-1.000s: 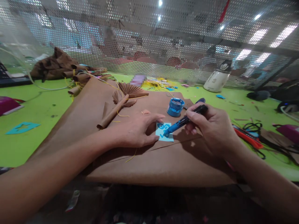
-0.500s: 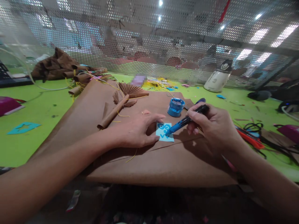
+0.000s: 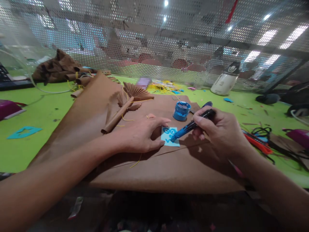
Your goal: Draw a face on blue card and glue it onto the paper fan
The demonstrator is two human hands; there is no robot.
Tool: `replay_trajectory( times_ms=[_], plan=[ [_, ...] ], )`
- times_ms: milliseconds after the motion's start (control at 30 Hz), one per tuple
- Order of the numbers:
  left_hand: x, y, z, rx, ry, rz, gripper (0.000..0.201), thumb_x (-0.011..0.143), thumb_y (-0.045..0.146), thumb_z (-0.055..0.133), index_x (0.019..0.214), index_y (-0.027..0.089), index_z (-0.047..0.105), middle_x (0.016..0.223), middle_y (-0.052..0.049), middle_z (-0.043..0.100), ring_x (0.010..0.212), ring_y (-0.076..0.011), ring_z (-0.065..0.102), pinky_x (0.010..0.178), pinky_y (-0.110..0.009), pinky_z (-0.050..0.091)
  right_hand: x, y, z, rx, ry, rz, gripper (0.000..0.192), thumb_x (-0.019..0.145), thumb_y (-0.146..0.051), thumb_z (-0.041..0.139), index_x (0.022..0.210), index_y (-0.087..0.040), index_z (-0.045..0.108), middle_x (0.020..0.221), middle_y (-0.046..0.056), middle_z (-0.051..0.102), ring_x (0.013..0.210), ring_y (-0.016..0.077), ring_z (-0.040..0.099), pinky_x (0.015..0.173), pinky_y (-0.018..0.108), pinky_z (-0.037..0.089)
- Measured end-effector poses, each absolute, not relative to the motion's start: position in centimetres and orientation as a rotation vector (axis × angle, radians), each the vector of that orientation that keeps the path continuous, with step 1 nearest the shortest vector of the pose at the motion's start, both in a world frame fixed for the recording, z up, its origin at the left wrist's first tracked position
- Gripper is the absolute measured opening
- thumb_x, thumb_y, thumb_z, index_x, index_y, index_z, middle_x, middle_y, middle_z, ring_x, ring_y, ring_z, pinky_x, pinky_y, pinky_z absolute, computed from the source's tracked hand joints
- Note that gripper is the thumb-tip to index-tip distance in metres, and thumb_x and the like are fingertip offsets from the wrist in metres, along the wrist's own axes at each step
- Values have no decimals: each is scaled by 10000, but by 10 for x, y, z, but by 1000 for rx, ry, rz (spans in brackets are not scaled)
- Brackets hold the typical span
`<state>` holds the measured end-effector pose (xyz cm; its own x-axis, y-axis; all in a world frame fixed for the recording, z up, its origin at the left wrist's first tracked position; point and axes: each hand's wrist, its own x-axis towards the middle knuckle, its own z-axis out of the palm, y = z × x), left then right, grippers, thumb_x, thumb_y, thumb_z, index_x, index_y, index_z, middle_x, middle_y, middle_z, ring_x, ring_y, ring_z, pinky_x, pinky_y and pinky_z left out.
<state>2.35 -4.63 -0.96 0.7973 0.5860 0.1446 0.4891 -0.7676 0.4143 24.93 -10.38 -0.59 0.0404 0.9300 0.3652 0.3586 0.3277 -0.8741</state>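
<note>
One blue-smeared jar (image 3: pixel 181 112), contents unclear, right hand (image 3: pixel 219 129) gripping marker (image 3: pixel 185 129), left hand (image 3: pixel 141 133) half-open, touching note (image 3: pixel 168 136)

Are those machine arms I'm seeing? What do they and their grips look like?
No, they are a person's. The left forearm and right forearm show no sleeves, cables or clear markings. The left grip is an ungloved hand with a thin, gold-looking ring. The right grip is ungloved too; no ring shows, though some fingers are hidden.
</note>
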Motion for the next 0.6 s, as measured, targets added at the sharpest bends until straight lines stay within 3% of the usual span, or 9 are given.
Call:
replay_trajectory(
  times_ms=[600],
  plan=[
    [24, -45, -10, 2664, 798, 369, 492, 827, 331, 569, 1302, 253, 465, 1183, -67, 597, 1120, -268, 516, 935, -414, 422, 248, -107, -6, -1222, -1583, 599, 98, 880, -271, 577, 805, -208, 576, 505, -45, 580, 425, 96, 509, 451, 226, 422]
  ],
)
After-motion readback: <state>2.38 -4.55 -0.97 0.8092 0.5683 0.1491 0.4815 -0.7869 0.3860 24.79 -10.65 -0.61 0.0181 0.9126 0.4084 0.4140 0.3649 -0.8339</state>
